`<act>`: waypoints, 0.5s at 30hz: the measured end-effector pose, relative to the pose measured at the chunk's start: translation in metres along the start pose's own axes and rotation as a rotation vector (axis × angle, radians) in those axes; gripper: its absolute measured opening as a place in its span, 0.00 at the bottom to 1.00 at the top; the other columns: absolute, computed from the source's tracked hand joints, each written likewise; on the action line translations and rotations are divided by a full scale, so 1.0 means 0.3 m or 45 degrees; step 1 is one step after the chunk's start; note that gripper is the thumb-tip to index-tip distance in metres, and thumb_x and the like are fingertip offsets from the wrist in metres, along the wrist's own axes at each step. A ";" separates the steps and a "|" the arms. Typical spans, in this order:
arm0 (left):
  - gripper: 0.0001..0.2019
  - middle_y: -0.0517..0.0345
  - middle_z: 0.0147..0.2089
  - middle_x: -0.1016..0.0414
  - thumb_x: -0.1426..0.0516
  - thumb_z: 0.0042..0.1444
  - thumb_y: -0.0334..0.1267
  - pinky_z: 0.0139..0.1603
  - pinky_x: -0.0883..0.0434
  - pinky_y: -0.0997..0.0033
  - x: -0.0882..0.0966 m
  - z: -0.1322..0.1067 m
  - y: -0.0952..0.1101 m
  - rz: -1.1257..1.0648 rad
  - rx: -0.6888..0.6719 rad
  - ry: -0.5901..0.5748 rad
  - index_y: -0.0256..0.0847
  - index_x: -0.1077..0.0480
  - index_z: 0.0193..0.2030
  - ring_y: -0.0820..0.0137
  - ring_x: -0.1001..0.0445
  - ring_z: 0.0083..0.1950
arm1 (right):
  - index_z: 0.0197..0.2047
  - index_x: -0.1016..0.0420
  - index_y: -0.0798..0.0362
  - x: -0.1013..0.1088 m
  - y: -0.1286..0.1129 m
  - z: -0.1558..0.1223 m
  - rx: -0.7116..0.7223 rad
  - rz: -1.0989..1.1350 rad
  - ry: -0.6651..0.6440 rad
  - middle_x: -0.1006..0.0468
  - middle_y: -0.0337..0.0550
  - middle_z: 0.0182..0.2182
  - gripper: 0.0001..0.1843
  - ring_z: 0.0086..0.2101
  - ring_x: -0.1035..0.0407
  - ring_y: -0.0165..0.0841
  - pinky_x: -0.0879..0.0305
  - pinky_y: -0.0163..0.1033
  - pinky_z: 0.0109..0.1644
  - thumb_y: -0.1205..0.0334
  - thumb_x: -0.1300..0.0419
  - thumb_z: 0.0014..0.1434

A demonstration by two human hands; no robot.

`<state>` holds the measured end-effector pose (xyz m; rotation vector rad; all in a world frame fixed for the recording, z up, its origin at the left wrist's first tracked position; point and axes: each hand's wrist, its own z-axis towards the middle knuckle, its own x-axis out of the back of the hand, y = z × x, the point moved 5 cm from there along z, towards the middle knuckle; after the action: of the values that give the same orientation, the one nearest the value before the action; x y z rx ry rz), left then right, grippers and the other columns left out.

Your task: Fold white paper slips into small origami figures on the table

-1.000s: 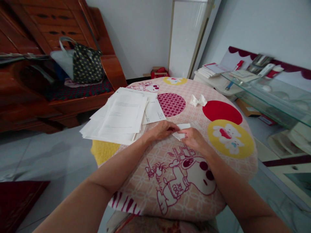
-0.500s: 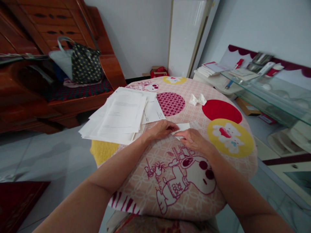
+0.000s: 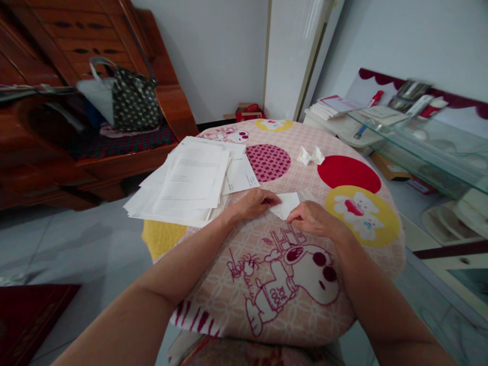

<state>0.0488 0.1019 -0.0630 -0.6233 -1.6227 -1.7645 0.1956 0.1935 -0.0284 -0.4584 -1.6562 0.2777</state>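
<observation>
A small folded sheet of white paper (image 3: 288,204) lies on the patterned tablecloth (image 3: 244,244) in front of me. My left hand (image 3: 256,203) rests at its left edge, fingers curled and closed on that side of the paper. At the paper's lower right corner is my right hand (image 3: 313,217), its thumb and fingers pinched together at the edge. Just left of my left hand lies a stack of printed white sheets (image 3: 186,178). Beyond the hands, two small folded white paper pieces (image 3: 310,156) stand side by side on the cloth.
To the right is a glass shelf (image 3: 427,147) with a metal pot, a red-and-white cup and papers on it. At the left, a wooden bench (image 3: 168,112) bears a dark patterned bag (image 3: 135,99). A cardboard box (image 3: 244,109) sits on the floor behind the table.
My right hand has slid right, away from my left hand, to the paper's right corner, so more of the paper shows. My left hand has stayed in place.
</observation>
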 end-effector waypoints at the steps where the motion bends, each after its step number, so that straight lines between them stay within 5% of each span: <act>1: 0.16 0.54 0.47 0.17 0.45 0.57 0.27 0.49 0.28 0.70 -0.002 -0.002 0.002 0.008 0.000 0.010 0.40 0.21 0.48 0.70 0.22 0.45 | 0.35 0.14 0.53 0.013 0.025 0.003 -0.055 0.048 0.093 0.18 0.43 0.26 0.13 0.26 0.30 0.31 0.41 0.35 0.31 0.70 0.42 0.56; 3: 0.15 0.53 0.45 0.18 0.45 0.57 0.27 0.47 0.28 0.70 -0.004 -0.007 0.008 0.031 0.000 0.041 0.39 0.22 0.48 0.70 0.22 0.43 | 0.42 0.15 0.55 0.044 0.087 0.005 -0.197 0.107 0.380 0.17 0.45 0.29 0.14 0.28 0.28 0.33 0.37 0.35 0.33 0.67 0.40 0.57; 6: 0.13 0.52 0.45 0.19 0.42 0.57 0.28 0.46 0.28 0.70 -0.007 -0.015 0.024 0.092 -0.045 0.060 0.37 0.23 0.48 0.70 0.23 0.43 | 0.46 0.16 0.57 0.050 0.161 0.015 -0.366 0.099 0.593 0.17 0.47 0.30 0.16 0.29 0.27 0.34 0.35 0.38 0.35 0.67 0.37 0.54; 15: 0.09 0.50 0.48 0.21 0.44 0.65 0.32 0.52 0.26 0.66 -0.020 -0.033 0.060 0.197 -0.403 0.040 0.40 0.22 0.45 0.67 0.23 0.49 | 0.53 0.20 0.61 -0.011 0.174 0.035 -0.609 0.822 0.486 0.25 0.38 0.21 0.24 0.17 0.36 0.26 0.40 0.32 0.20 0.71 0.37 0.52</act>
<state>0.0669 0.0926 -0.0564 -0.8380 -1.2471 -1.9185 0.1927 0.2392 -0.0555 -1.3282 -1.1515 0.2424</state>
